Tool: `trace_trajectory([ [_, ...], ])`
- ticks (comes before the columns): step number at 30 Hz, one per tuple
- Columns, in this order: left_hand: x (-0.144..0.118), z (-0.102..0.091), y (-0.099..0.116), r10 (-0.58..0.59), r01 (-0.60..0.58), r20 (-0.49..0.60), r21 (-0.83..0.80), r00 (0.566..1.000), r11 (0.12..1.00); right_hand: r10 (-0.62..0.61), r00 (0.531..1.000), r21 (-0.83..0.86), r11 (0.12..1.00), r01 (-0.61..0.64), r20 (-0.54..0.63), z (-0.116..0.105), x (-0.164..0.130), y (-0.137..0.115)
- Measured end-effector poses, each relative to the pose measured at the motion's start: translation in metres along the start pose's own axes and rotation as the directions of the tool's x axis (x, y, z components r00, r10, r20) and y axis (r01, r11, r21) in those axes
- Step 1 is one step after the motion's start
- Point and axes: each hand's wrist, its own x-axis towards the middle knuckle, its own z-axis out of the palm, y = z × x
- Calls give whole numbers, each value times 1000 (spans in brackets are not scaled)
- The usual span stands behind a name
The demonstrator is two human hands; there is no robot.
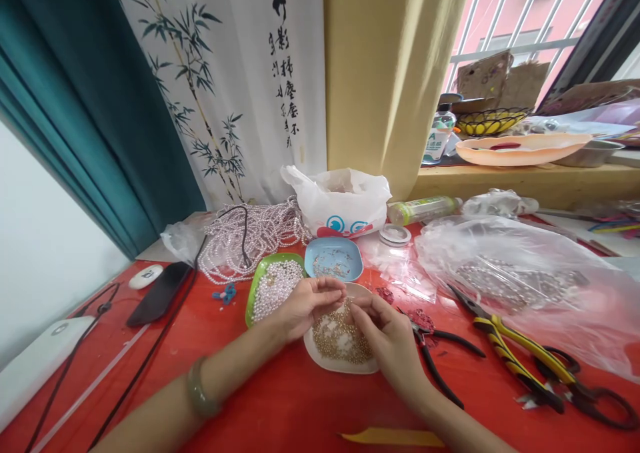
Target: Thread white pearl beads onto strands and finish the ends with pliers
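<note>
A red table point(280, 399) fills the lower view, backed by a white hanging with painted bamboo point(220, 86), a teal curtain point(90, 99) and a yellow curtain point(390, 73). On the right of the table lies a large clear plastic bag point(530, 279) with pale beads inside, and behind the dishes stands a white plastic bag point(343, 199) with a red and blue print. A heap of pearl strands point(250, 239) rests to the left of that bag, with a black cable draped over it. A dark phone point(160, 293) lies near the left edge. Yellow-handled pliers point(515, 353) and black scissors point(595, 389) sit on the right, and black-handled pliers point(435, 353) lie just beside the right wrist. Three small dishes cluster in the middle: a green dish point(257, 281) filled with pearls, a blue dish point(334, 258) holding a few small pieces, and a white dish point(340, 363) heaped with tiny gold beads point(340, 339). The left hand point(305, 303), with a green bangle on its wrist, hovers over the far rim of the white dish, fingers curled in and pinched together. The right hand point(387, 336) is over the dish's right side, its fingertips pinched toward the left hand's. Whatever they grip between them is too small to make out.
</note>
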Motion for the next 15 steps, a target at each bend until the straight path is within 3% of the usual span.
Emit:
trace_trajectory([
  [15,-1,-4,-1,18,-16,23,-82,1000,996,15,998,-73,997,-11,58,1,-1,-1],
])
